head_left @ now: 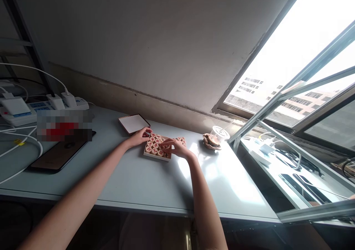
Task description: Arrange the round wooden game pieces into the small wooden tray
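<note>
A small wooden box (155, 156) of round chess pieces (154, 145) with red and black characters sits on the grey table (138, 180). My left hand (140, 136) rests curled against the box's left far corner. My right hand (176, 147) lies over the box's right side, fingers pinched on a piece there. A few loose pieces (181, 139) lie just beyond my right hand. The box's lid (134, 123) lies flat to the left, behind my left hand.
A tablet (59, 154) lies at the left with white cables (16, 150) and a power strip (41, 104) behind it. A plastic cup (219, 134) stands beside a brown object (208, 141) near the open window frame (291, 157) at right.
</note>
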Motion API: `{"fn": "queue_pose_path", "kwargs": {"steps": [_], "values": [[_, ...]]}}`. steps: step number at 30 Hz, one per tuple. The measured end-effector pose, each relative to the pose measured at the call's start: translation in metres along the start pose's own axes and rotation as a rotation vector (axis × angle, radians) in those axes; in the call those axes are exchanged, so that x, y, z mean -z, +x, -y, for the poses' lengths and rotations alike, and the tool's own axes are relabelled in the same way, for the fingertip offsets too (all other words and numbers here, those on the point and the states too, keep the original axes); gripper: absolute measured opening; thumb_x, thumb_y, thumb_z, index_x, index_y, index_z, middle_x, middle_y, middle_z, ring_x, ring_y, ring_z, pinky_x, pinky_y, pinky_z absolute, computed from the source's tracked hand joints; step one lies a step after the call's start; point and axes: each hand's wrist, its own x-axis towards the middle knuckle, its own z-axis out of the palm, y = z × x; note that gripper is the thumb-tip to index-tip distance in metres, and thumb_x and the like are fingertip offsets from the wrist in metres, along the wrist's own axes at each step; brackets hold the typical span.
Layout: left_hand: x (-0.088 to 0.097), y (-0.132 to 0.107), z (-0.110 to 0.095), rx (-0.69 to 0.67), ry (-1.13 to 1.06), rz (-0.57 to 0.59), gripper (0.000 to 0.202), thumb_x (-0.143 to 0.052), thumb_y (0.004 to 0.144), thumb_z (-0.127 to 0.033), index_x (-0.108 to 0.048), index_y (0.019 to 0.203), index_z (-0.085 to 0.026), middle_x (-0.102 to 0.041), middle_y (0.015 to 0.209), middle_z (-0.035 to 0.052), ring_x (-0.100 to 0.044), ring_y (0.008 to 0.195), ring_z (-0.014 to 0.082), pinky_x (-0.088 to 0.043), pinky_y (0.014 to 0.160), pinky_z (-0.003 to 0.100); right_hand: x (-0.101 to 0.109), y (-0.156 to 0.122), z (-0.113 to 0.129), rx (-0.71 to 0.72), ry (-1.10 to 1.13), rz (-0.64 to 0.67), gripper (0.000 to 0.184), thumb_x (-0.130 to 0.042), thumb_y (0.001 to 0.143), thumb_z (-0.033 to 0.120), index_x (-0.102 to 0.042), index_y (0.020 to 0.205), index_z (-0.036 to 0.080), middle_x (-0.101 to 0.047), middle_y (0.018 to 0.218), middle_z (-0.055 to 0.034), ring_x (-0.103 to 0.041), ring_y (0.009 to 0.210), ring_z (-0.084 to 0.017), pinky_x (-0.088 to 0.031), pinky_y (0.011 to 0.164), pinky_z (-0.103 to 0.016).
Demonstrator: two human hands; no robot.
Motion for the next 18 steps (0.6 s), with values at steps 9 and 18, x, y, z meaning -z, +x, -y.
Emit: {"fn": "queue_pose_path", "kwargs": {"steps": [9,18], "values": [[-0.001,0.003,0.008,-0.021,-0.024,0.016,0.04,-0.057,0.07,-0.037,-0.05,0.107,-0.021,-0.054,0.119,0.0072,-0.053,0.11,0.0232,-0.045,0.092,0.034,0.018,-0.018,-0.007,-0.27,-0.216,-0.208,0.023,-0.064,0.076,0.041,-0.064,0.092,0.025,-0.059,0.096,-0.0024,-0.05,0.095,-0.02,-0.038,0.086,-0.035],[0.0,0.002,0.007,-0.009,-0.039,0.006,0.041,-0.058,0.069,-0.037,-0.05,0.107,-0.021,-0.054,0.12,0.0075,-0.053,0.109,0.0239,-0.045,0.091,0.035,0.026,-0.032,-0.027,-0.388,-0.181,-0.169,0.026,-0.06,0.075,0.023,-0.06,0.101,0.025,-0.059,0.097,-0.0021,-0.053,0.087,-0.017,-0.043,0.074,-0.029]]}}
